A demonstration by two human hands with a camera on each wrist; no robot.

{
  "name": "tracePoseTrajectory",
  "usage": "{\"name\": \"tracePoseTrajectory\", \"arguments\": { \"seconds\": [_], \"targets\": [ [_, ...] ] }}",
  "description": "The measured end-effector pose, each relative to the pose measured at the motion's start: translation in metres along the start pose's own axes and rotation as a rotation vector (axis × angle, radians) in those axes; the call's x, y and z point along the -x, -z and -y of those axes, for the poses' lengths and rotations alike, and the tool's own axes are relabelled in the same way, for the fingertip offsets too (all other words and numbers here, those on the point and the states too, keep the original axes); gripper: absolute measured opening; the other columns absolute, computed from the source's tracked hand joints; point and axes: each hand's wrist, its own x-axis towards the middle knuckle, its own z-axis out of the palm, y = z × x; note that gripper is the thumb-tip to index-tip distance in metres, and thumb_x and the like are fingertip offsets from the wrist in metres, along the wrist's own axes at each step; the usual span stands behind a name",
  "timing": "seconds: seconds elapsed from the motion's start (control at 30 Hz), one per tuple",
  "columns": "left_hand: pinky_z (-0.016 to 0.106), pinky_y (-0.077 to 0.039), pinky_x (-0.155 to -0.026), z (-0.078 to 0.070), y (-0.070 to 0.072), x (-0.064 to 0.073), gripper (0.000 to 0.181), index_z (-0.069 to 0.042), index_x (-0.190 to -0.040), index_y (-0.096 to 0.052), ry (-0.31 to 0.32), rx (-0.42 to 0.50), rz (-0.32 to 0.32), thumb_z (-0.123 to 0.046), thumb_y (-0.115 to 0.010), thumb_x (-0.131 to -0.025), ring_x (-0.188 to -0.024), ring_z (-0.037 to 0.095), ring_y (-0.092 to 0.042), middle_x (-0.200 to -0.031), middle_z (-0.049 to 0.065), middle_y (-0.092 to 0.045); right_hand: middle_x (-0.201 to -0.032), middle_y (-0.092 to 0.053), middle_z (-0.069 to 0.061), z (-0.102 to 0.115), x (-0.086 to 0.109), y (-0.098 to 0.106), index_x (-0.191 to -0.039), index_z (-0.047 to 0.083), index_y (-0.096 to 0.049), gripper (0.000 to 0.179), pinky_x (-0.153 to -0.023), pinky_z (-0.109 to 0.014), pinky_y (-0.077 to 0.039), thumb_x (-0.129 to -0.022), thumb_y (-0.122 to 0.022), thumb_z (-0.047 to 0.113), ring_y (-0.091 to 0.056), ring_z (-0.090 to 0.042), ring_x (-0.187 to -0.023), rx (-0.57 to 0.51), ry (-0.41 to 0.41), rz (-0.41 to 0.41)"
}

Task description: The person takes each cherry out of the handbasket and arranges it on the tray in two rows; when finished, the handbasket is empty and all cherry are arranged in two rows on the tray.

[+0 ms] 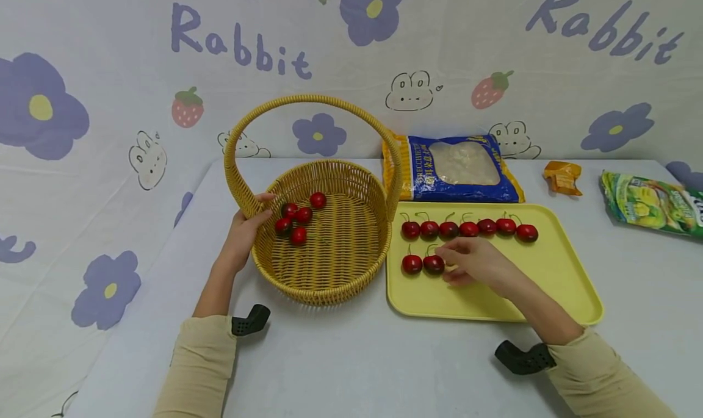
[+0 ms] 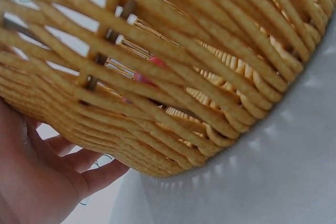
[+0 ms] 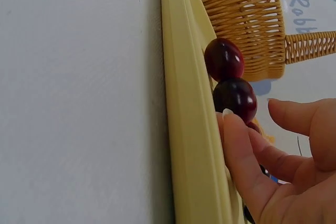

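My left hand (image 1: 241, 235) grips the yellow wicker basket (image 1: 324, 293) where its tall handle meets the left rim. In the left wrist view the fingers (image 2: 105, 174) reach behind the woven side. Several red cherries (image 1: 298, 235) lie inside the basket, toward its left. On the yellow tray (image 1: 494, 302), several stemmed cherries (image 1: 468, 229) form a back row. Two more sit side by side in front of them. My right hand (image 1: 483, 265) is at the right one of these, a dark cherry (image 3: 235, 99). Its thumb stands apart from the fruit, and a fingertip is close against it.
Behind the tray lies a blue and yellow pasta bag (image 1: 461, 165). Farther right are a small orange packet (image 1: 563, 177) and a green bag (image 1: 653, 204). The white table (image 1: 351, 363) meets a printed cloth backdrop (image 1: 351, 52).
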Motion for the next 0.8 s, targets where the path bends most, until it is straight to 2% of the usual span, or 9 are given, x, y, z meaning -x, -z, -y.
{"name": "tracePoseTrajectory", "arguments": {
  "seconds": [0.27,0.43,0.53,0.8],
  "targets": [
    [0.039,-0.022,-0.108,-0.002,0.000,0.001,0.039,0.002,-0.138,-0.043,0.001,-0.008,0.005,-0.010,-0.043,-0.100,-0.131,0.024,-0.033,-0.143,0.015,-0.038,-0.118,-0.057,-0.022,-0.005,0.002,0.011,-0.131,-0.008,-0.047,0.055,-0.072,-0.032,-0.054,-0.098,-0.053,0.036,-0.065,-0.021,-0.083,0.016,0.008,-0.021],
    [0.039,-0.022,-0.108,-0.002,-0.001,0.002,0.039,0.002,-0.138,-0.042,0.002,-0.007,0.007,-0.010,-0.043,-0.100,-0.132,0.024,-0.033,-0.143,0.015,-0.038,-0.110,-0.060,-0.019,-0.001,0.005,0.018,-0.129,-0.008,-0.048,0.054,-0.074,-0.033,-0.054,-0.098,-0.052,0.036,-0.065,-0.024,-0.086,0.018,0.058,0.002],
    [0.039,-0.021,-0.108,-0.002,-0.001,0.002,0.039,0.002,-0.138,-0.042,0.000,-0.006,0.007,-0.011,-0.043,-0.100,-0.132,0.024,-0.033,-0.143,0.015,-0.038,-0.109,-0.058,-0.020,0.006,0.007,0.022,-0.129,-0.008,-0.048,0.054,-0.076,-0.034,-0.054,-0.098,-0.052,0.036,-0.063,-0.026,-0.090,-0.004,0.116,0.056],
    [0.038,-0.021,-0.109,-0.001,0.000,0.001,0.039,0.002,-0.138,-0.043,-0.004,-0.001,0.007,-0.010,-0.043,-0.100,-0.132,0.024,-0.033,-0.143,0.015,-0.039,-0.121,-0.049,-0.027,0.040,0.009,0.025,-0.134,-0.008,-0.042,0.052,-0.087,-0.037,-0.050,-0.102,-0.045,0.033,-0.058,-0.030,-0.104,-0.124,0.234,0.320]
  ]
}}
